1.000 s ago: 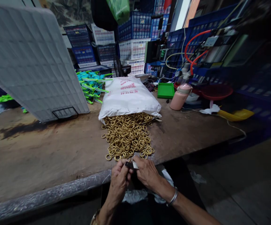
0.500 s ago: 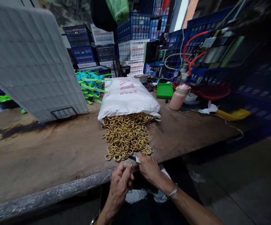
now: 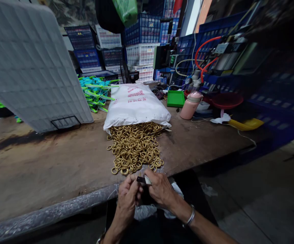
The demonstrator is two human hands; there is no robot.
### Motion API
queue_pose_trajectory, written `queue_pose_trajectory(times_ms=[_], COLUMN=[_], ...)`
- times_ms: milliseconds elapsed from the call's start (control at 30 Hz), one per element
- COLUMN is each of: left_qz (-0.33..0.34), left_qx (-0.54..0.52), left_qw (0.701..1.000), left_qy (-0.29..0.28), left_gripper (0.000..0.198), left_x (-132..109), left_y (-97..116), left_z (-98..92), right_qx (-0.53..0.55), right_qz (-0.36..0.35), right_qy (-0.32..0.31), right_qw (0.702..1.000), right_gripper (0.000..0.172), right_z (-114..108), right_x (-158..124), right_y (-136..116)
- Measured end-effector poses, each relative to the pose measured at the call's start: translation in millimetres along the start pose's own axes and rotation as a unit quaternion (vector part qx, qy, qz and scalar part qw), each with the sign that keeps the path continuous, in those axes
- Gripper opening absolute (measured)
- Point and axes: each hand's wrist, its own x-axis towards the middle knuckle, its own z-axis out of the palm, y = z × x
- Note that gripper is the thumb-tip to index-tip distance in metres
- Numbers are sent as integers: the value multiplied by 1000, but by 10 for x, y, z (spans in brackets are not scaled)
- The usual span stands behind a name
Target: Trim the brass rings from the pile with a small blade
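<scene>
Close to the table's front edge, my left hand [image 3: 129,193] is closed in a pinch, and a bit of a gold-coloured ring shows at its fingertips, mostly hidden. My right hand [image 3: 160,188] grips a small knife [image 3: 141,179] with a flat dark blade and a whitish handle. Its blade reaches across to the left fingertips, seemingly against the ring. Just beyond both hands lies a heap of gold rings [image 3: 134,149], spilling from the mouth of a white sack [image 3: 138,106] with red print that lies on the table.
A tall pale ribbed panel [image 3: 35,67] stands at left. Behind it are green and blue plastic pieces [image 3: 96,91]. To the right sit a green tray [image 3: 175,99], a pink bottle [image 3: 190,106] and a red dish [image 3: 227,100]. Stacked crates [image 3: 141,54] fill the back of the wooden table [image 3: 60,162].
The knife's blade has moved from near the rings' edge down and left to my left fingertips, with my right hand lowering slightly. The whole view has shifted a little.
</scene>
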Motion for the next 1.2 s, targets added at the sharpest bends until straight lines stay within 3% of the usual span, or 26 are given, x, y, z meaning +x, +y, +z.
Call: queue_pose_trajectory(times_ms=[233,367,500,700,867,1033,1200], left_qz=[15,18,-22,-49,-35,-45,-47], left_qx=[35,40,6,-93,-96,-94,-79], left_qw=[999,999,997,991,990,992,994], left_qy=[22,-15,-79,-85,-99,-71,-58], left_gripper=[35,33,30,25,27,31,31], left_x=[20,-61,-155,-74,-17,10,23], left_y=[12,32,118,110,10,11,6], left_z=[-9,3,45,9,-56,-47,-33], right_qx=[-37,-77,-100,-77,-61,-66,-92], right_qz=[25,64,118,173,169,136,134], right_qy=[-62,-77,-32,93,64,32,28], right_qw=[997,992,987,978,982,988,986], right_gripper=[23,25,25,14,11,21,17], right_z=[10,-24,-174,-361,-304,-240,-238], right_x=[20,61,140,264,289,295,293], right_y=[-119,-44,125,444,660,649,630])
